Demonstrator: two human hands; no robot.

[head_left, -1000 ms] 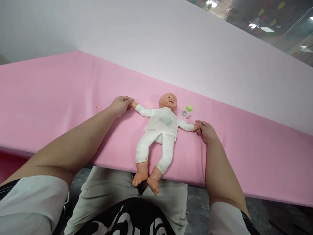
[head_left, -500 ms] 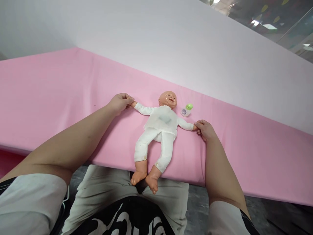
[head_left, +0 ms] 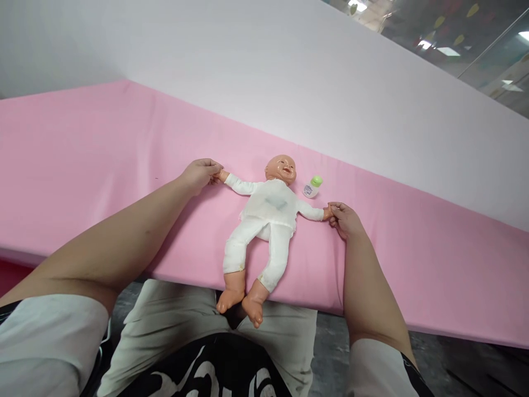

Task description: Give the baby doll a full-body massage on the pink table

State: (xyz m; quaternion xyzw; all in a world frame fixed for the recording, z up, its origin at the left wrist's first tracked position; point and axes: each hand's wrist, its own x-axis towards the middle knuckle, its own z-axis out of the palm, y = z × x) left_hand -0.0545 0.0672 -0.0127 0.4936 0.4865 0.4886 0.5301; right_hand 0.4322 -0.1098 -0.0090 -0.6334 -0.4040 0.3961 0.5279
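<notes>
A baby doll (head_left: 270,204) with a white cloth body lies on its back on the pink padded surface (head_left: 185,231). Its arms are stretched out to both sides, and its feet hang past the front edge. My left hand (head_left: 202,173) is closed on the doll's hand at the left, thumb and fingers pinching it. At the other side, my right hand (head_left: 346,218) pinches the doll's other hand. Both doll hands are partly hidden by my fingers. Close to the doll's head stands or leans a small clear bottle (head_left: 312,187) with a green cap; I cannot tell which.
A pale wall (head_left: 256,71) rises behind the pink surface. Glass with ceiling lights (head_left: 448,51) behind it shows at the upper right. My legs (head_left: 173,314) are against the front edge, over a dark grey floor (head_left: 330,353).
The whole view has shifted slightly, so things sit a little further left. Both hands keep their hold on the doll's hands, whose pose looks the same.
</notes>
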